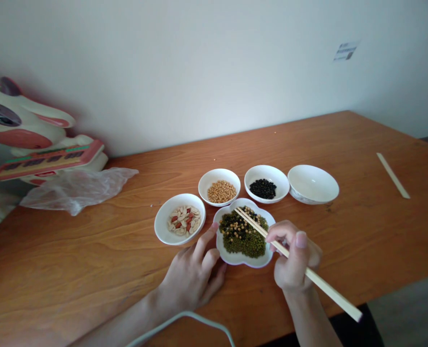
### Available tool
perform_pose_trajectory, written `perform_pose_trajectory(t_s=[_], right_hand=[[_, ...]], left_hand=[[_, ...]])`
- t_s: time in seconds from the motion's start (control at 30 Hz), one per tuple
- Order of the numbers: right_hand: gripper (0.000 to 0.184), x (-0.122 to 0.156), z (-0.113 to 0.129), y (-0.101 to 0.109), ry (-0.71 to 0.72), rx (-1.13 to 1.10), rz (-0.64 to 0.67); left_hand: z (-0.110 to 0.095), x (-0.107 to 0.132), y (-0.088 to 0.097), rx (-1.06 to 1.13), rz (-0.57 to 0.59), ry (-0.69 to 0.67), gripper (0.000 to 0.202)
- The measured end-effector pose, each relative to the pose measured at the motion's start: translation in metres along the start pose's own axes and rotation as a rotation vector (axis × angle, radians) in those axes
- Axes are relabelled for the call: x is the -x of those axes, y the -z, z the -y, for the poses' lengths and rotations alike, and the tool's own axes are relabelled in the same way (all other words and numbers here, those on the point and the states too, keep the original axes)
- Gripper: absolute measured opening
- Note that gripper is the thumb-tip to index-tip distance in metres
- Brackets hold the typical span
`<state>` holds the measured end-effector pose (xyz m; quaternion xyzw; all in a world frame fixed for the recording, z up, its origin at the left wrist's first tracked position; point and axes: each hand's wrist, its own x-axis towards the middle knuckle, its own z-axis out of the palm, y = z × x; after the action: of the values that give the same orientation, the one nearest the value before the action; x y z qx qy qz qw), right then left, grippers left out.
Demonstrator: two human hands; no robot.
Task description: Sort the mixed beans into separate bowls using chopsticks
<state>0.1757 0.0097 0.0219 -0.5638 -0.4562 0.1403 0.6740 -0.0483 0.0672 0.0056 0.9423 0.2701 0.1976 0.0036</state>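
One wooden table (361, 241) is carrying a flower-shaped dish (243, 263) near its front edge. The left hand (190, 277), fingers loosely spread and gripping nothing, is touching the dish's left rim. The right hand (295, 260), at the right rim, is closing around the chopsticks (257, 227). These are slanting away to the left, tips apparently resting among the mixed beans (240, 238).

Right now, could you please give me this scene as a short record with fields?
left hand: touches the white flower-shaped dish of mixed beans
right hand: grips pale wooden chopsticks, tips over that dish
behind: white bowl of peanuts; white bowl of yellow beans; white bowl of black beans; empty white bowl
surface: brown wooden table
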Motion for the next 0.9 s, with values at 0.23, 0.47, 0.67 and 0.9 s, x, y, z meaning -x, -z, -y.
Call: perform_pose_trajectory(t_s=[0.23,0.47,0.67,0.9], right_hand=[[0.065,-0.0031,0.0021,0.0002,-0.053,0.138,0.054],[0.057,-0.0055,0.0004,-0.0020,-0.055,0.196,0.074],[0.060,-0.0063,0.0039,-0.0017,-0.056,0.226,0.085],[0.061,-0.0057,0.0018,-0.0008,-0.083,0.217,0.077]], left_hand=[[-0.0002,-0.0002,-0.0002,-0.013,0.005,0.005,0.019],[-0.0004,-0.0009,0.0006,0.005,-0.006,0.003,0.019],[-0.0015,-0.0015,0.0017,-0.005,-0.001,0.001,0.018],[0.0000,0.0002,0.0001,-0.010,0.007,0.005,0.019]])
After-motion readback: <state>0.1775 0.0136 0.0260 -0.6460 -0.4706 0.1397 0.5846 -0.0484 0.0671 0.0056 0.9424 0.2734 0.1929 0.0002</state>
